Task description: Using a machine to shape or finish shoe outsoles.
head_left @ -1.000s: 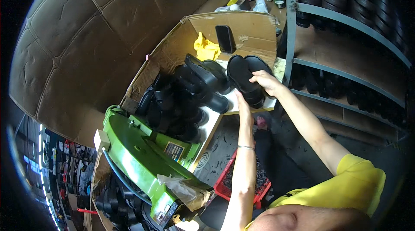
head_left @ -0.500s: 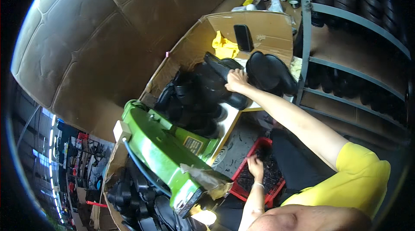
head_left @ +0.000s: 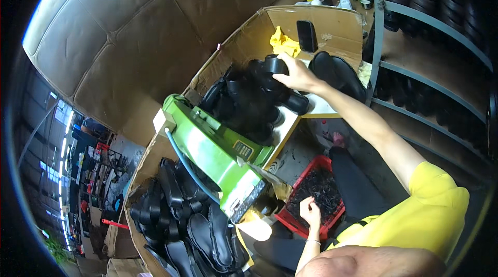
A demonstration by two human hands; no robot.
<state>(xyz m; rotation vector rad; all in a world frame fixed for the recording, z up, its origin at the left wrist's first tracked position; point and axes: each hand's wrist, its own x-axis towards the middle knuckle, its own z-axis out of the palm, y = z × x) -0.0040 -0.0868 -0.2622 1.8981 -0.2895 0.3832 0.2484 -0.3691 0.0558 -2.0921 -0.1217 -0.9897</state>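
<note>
My right grip (head_left: 298, 74) is clasping a black shoe (head_left: 275, 64) above the desk's (head_left: 320, 105) far side; my left grip (head_left: 311, 210) is hovering half-curled over the red basket (head_left: 295, 224), whether holding anything I cannot tell.

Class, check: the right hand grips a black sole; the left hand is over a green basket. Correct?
No: the head view shows a red basket, not green. The right hand grips a black sole; the left hand is over it.

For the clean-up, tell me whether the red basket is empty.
No, black scraps lie spread inside the red basket, near the left hand.
</note>
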